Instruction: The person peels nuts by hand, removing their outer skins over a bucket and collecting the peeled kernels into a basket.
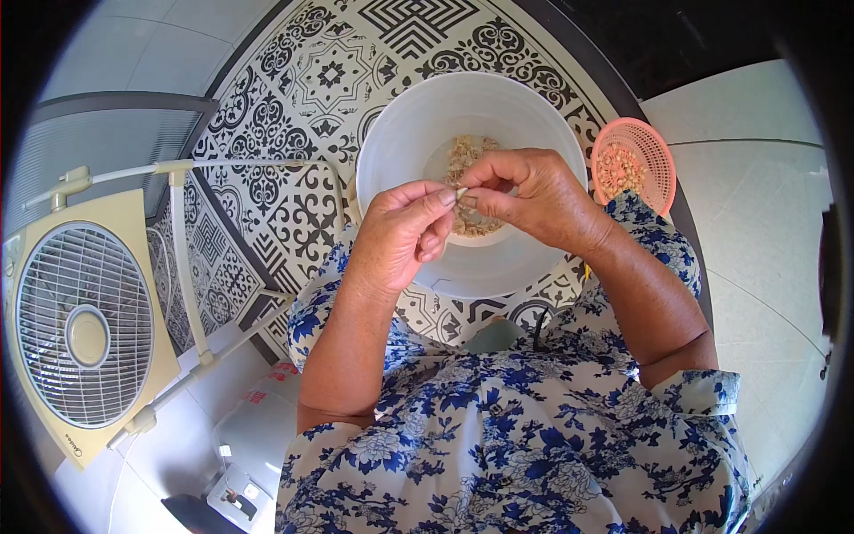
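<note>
Over a white plastic bucket (pixel 400 140), my left hand (pixel 410 227) pinches a small pale piece (pixel 461 192), possibly a garlic clove, between thumb and index finger. My right hand (pixel 527 187) meets it from the other side, its thumb and fingertips on the same piece. Part of the piece is hidden by the fingertips. Below the hands, tan papery bits (pixel 477 227) lie in the bottom of the bucket, partly covered by my hands. To the right, a pink perforated plastic basket (pixel 662 167) holds several small pale pieces (pixel 620 170).
A cream box fan (pixel 87 334) stands at the left beside a folding metal frame (pixel 187 267). Black-and-white patterned floor tiles (pixel 330 73) surround the bucket. A grey plastic bag (pixel 257 427) with red print is at the lower left, near a printed box (pixel 237 497).
</note>
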A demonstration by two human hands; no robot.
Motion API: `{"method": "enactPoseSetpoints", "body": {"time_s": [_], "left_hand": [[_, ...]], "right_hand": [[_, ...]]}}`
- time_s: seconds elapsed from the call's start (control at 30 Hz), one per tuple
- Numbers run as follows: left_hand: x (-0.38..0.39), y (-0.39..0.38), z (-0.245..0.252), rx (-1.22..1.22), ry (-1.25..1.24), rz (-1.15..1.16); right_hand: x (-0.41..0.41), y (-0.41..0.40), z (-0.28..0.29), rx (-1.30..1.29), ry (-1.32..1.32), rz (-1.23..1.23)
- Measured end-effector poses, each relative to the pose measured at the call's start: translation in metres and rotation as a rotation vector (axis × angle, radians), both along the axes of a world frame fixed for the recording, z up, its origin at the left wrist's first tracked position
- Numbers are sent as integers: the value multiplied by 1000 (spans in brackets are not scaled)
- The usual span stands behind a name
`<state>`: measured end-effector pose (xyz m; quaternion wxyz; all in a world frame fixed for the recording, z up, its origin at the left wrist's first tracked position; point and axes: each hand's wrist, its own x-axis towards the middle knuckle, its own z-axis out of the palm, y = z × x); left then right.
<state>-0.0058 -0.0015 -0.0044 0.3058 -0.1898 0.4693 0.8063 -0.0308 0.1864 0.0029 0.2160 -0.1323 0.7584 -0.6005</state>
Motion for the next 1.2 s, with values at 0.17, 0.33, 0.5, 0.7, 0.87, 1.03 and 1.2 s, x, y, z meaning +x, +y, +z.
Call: {"method": "enactPoseSetpoints", "body": {"time_s": [0.17, 0.33, 0.5, 0.7, 0.87, 1.03, 1.2], "left_hand": [[0, -2, 1, -14, 1, -19], [0, -1, -2, 40, -51, -33], [0, -1, -4, 168, -122, -33], [1, -2, -7, 187, -114, 0], [0, 1, -7, 101, -88, 20], [-6, 6, -2, 87, -60, 175], [-14, 5, -18, 118, -11, 188]], "right_hand": [[-2, 1, 4, 68, 47, 37], [-3, 2, -1, 59, 5, 64], [-3, 1, -7, 1, -120, 56], [-3, 0, -11, -134, -187, 25], [-4, -6, -13, -30, -142, 43], [-16, 2, -6, -181, -206, -166], [-39, 32, 13, -681, -386, -411]]}}
